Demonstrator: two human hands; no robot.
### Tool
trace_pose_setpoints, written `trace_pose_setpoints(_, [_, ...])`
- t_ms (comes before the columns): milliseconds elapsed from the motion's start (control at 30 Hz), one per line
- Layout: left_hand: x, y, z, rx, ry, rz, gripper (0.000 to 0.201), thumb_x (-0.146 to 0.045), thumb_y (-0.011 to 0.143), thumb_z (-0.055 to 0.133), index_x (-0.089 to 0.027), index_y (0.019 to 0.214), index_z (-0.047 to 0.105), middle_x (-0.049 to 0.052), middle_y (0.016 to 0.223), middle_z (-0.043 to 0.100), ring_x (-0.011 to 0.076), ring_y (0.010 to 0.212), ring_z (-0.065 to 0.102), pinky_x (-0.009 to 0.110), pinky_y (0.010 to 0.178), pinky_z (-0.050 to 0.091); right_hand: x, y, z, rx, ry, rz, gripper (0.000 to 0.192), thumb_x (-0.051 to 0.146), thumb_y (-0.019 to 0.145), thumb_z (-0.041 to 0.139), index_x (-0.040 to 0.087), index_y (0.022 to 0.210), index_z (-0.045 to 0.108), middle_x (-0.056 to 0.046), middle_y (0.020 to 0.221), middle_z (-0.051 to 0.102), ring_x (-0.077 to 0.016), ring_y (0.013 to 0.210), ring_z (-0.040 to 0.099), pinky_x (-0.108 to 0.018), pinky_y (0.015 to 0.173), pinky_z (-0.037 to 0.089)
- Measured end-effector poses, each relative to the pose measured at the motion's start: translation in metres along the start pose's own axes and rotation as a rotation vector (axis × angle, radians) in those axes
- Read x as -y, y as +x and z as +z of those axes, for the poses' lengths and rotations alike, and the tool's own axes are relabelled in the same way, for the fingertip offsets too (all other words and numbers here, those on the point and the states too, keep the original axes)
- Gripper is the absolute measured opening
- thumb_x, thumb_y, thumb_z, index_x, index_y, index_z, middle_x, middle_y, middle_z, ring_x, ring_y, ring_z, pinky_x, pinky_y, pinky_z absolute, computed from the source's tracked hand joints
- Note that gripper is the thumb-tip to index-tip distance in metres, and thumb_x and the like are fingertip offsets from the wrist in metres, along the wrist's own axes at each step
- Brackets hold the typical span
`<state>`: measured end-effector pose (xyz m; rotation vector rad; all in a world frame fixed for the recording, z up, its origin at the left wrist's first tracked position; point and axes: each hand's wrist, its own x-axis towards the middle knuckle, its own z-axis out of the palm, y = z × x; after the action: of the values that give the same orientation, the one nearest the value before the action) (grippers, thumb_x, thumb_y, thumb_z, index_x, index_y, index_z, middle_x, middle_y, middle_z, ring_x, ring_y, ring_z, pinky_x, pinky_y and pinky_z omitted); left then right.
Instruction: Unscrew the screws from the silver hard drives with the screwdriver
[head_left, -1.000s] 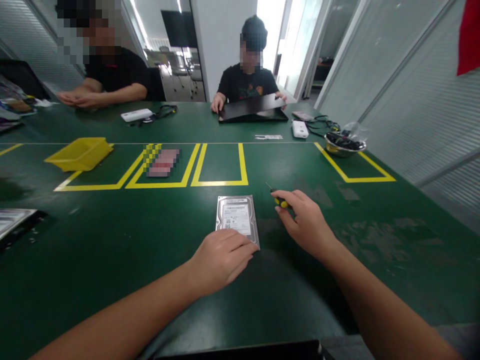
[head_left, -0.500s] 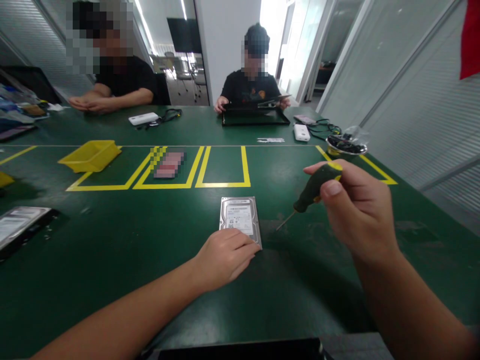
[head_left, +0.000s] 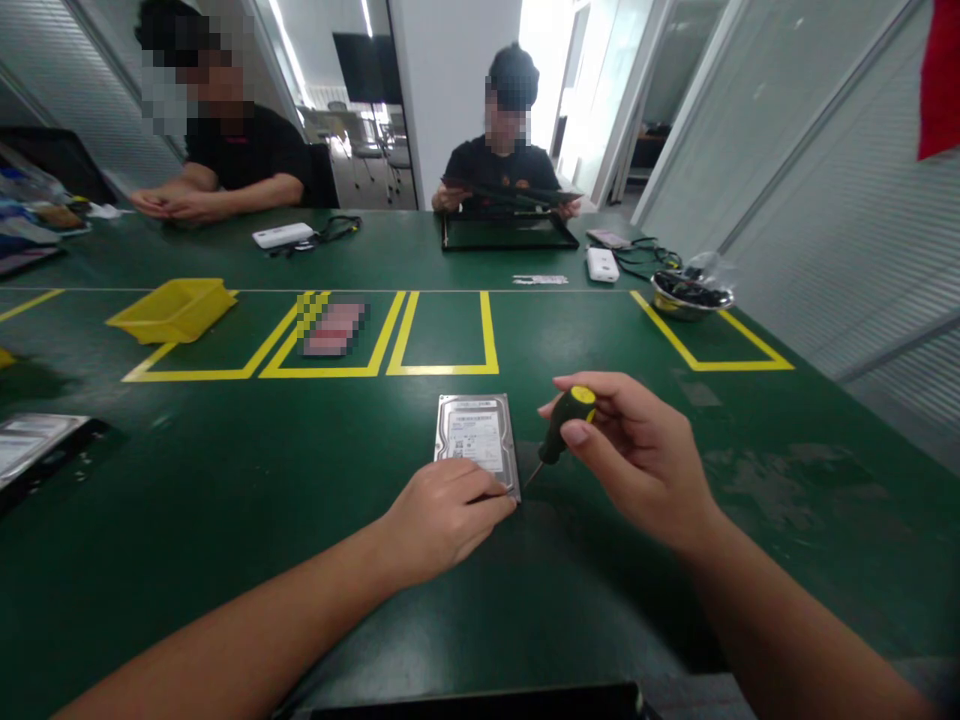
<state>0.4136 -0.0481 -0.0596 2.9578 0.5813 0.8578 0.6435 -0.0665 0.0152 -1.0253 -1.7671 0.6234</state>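
A silver hard drive (head_left: 477,432) with a white label lies flat on the green table in front of me. My left hand (head_left: 450,515) covers its near end, fingers closed around the near right corner; whether a small part sits under the fingertips is hidden. In my right hand (head_left: 637,455) is a screwdriver (head_left: 568,425) with a dark green and yellow handle, gripped between thumb and fingers. Its thin shaft slants down to the left, the tip close beside the drive's near right corner. I cannot tell if the tip touches the drive.
A second drive (head_left: 45,445) lies at the left with tiny loose bits beside it. Beyond are a yellow bin (head_left: 176,312), yellow tape outlines and a bowl of dark parts (head_left: 690,292). Across the table, one person handles a black panel over a black frame (head_left: 510,235); another sits left.
My right hand has brought the screwdriver left and down, to the drive's near right corner. My left hand stays on the drive. The person opposite has lifted and tilted the black panel.
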Motion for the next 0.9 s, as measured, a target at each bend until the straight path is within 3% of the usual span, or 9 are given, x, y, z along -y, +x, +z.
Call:
trace_pose_setpoints(367, [0.0, -0.0015, 0.0003, 0.025, 0.002, 0.0, 0.023, -0.015, 0.092, 0.056, -0.019, 0.109, 0.07, 0.005, 0.098, 0.073, 0.0193, 0.082, 0.064, 0.033, 0.069, 0.054, -0.0071, -0.0021, 0.0068, 0.075, 0.015, 0.0, 0.028, 0.027, 0.093, 0.062, 0.022, 0.12, 0.06, -0.004, 0.099, 0.068, -0.0153, 0.083, 0.067, -0.028, 0.073, 0.057])
trace_pose_setpoints(900, [0.0, -0.0012, 0.0025, 0.012, -0.005, 0.007, 0.021, -0.015, 0.092, 0.056, -0.018, 0.107, 0.07, 0.006, 0.095, 0.071, 0.0186, 0.08, 0.06, 0.033, 0.07, 0.052, -0.0091, -0.0032, 0.0077, 0.058, 0.001, -0.042, 0.028, 0.025, 0.092, 0.064, 0.022, 0.119, 0.06, -0.003, 0.097, 0.068, -0.0145, 0.081, 0.067, -0.026, 0.069, 0.055])
